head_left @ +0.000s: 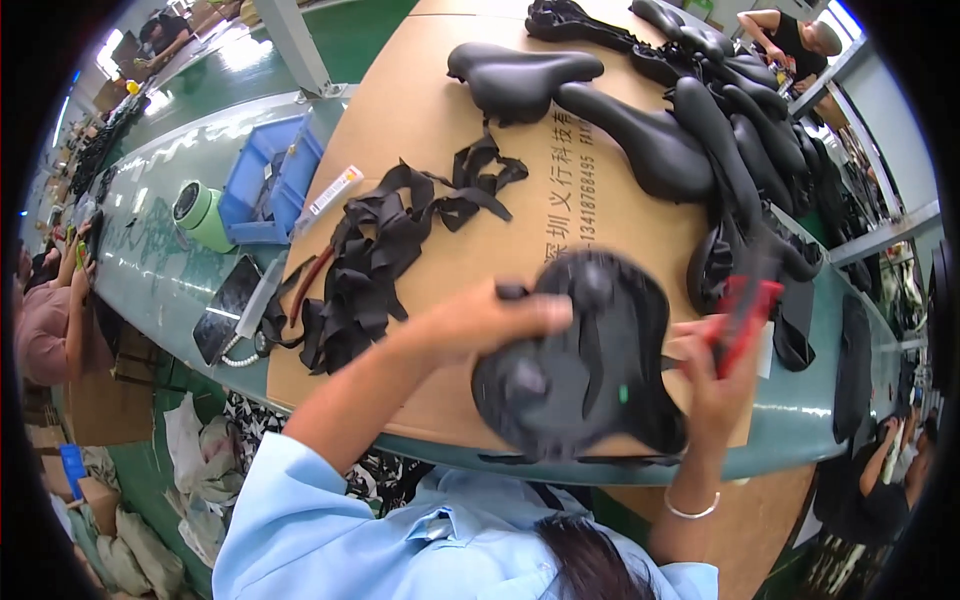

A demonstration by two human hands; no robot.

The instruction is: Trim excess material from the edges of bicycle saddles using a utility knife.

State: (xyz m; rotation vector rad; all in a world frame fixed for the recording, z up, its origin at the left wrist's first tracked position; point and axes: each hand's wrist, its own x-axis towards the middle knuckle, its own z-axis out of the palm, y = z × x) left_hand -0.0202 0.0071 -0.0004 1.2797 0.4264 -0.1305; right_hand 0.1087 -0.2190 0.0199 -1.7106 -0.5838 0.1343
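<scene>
A black bicycle saddle (pixel 610 400) is held underside up, a little blurred, over the near edge of the table. My left hand (pixel 510 318) grips its left side, thumb lying across the underside. To the right of the saddle, my right hand (pixel 715 375) is closed round a red-handled tool (pixel 742 318); motion smears its dark upper part, so I cannot make out its exact kind. Left of my hands lies a loose heap of black trimmed strips (pixel 370 250) on the brown cardboard sheet (pixel 440 120).
Several black saddles (pixel 640 140) are piled at the far right. On the left stand a blue bin (pixel 265 180) and a green round container (pixel 205 215), with a phone (pixel 228 308) nearer. A metal post (pixel 290 45) rises at the back. Other people work around the table (pixel 150 250).
</scene>
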